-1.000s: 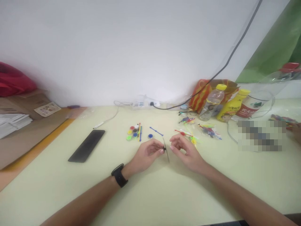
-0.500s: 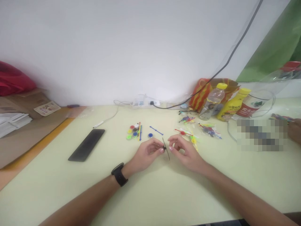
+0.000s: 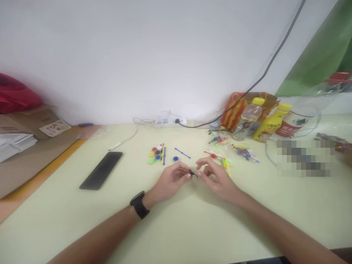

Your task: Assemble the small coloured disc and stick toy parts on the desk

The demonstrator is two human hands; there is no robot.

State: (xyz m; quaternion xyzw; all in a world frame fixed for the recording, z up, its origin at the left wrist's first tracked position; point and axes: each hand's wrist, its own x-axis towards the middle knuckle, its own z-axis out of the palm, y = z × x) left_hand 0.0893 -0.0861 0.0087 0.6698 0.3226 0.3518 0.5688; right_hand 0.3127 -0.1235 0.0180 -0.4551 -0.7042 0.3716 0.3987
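Note:
My left hand (image 3: 172,179), with a black watch (image 3: 139,204) on its wrist, pinches a small black spinner (image 3: 193,173) between thumb and fingertips. My right hand (image 3: 215,178) is just to the right of the spinner, fingers curved and apart with nothing visible in them. Beyond the hands lie a blue arrow (image 3: 182,153) and a round blue disc (image 3: 175,158). Left of these is a group of coloured discs (image 3: 155,154) with upright-lying arrows (image 3: 164,156). Past my right hand are a red arrow spinner (image 3: 213,156) and a yellow one (image 3: 226,164).
A black phone (image 3: 101,171) lies on the left, near cardboard (image 3: 41,154). Bagged spinner parts (image 3: 245,152), a clear bottle (image 3: 249,119) and a yellow bottle (image 3: 272,124) stand or lie at right. A power strip (image 3: 167,120) sits against the wall.
The black spinner's arrow has turned, from long and upright to short and slanted in view. Both my hands have stayed nearly in place. The other person's hand at far right has mostly left view.

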